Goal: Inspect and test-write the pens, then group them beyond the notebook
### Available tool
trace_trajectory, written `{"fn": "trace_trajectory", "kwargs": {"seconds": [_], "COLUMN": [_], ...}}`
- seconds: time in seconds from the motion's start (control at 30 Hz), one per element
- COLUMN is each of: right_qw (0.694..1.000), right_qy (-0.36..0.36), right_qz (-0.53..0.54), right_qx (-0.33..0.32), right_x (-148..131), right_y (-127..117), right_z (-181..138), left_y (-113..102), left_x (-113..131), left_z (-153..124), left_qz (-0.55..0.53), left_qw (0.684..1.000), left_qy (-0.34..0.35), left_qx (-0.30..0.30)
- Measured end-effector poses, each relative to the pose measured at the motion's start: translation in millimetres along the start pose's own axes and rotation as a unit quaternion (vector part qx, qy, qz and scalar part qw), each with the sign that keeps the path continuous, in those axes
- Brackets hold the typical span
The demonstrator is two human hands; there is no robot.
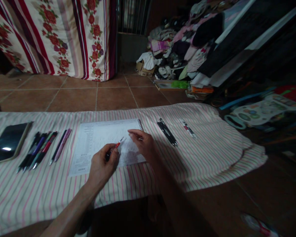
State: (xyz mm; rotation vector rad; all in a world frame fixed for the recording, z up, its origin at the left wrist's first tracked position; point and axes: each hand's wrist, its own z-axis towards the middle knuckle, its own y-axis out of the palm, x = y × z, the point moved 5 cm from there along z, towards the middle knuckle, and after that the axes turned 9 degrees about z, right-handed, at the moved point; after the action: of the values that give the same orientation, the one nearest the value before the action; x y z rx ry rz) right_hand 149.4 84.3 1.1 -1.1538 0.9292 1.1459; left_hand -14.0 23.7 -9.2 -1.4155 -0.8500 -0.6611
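From the head camera, we see the left hand (pixel 102 164) clenched around a red pen (pixel 115 146). Its slim plastic barrel angles up and right, the tip poised just above the spiral notebook (pixel 98 138). The right hand (pixel 143 143) grasps nothing. Its fingers rest loosely on the printed page beside the pen tip, which we judge pins the thin paper flat. The notebook lies square on a soft pink-striped cloth (pixel 212 144), near the table's front edge within easy reach. A fanned row of pens (pixel 39 149) and a glossy phone (pixel 8 141) lie to the left, and 2 black pens (pixel 167 132) to the right.
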Motion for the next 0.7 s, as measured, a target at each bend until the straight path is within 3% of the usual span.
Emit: {"fn": "trace_trajectory", "kwargs": {"seconds": [0.1,0.2,0.7], "right_qw": [0.991,0.978,0.966], "right_qy": [0.091,0.131,0.132], "right_qz": [0.089,0.148,0.197], "right_qx": [-0.043,-0.073,-0.100], "right_x": [0.3,-2.6,8.0], "right_y": [7.5,12.1,24.5], "right_z": [-4.0,-8.2,-10.2], "left_y": [1.6,3.7,10.7], "left_x": [0.9,0.3,-7.6], "left_z": [-0.3,-0.6,0.4], "left_qz": [-0.019,-0.043,-0.068], "left_qw": [1.000,0.999,0.997], "left_qy": [-0.003,-0.012,-0.003], "left_qx": [-0.009,-0.014,-0.018]}}
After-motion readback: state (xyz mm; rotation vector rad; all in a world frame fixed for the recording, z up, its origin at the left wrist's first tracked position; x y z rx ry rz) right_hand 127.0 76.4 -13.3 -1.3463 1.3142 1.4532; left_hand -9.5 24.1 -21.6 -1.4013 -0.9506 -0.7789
